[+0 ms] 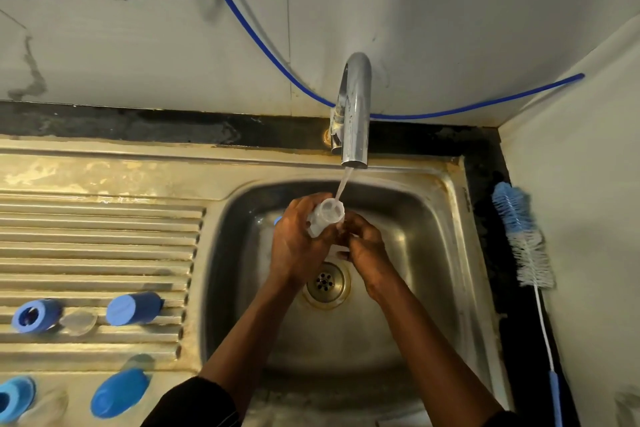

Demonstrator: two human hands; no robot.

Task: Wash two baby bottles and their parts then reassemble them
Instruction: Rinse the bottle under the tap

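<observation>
Grips clear bottle [325, 217] in left hand [294, 248], open end tilted under tap [355, 114] stream, mid-basin above drain [325, 282] | right hand [365, 248] just beside it, grasp cannot tell | sink [459, 211] walls well apart all round.

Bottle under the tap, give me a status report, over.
Left hand grips clear bottle, mouth under running tap. Right hand against bottle, grip unclear. Nothing blocking; brush lies aside.
</observation>
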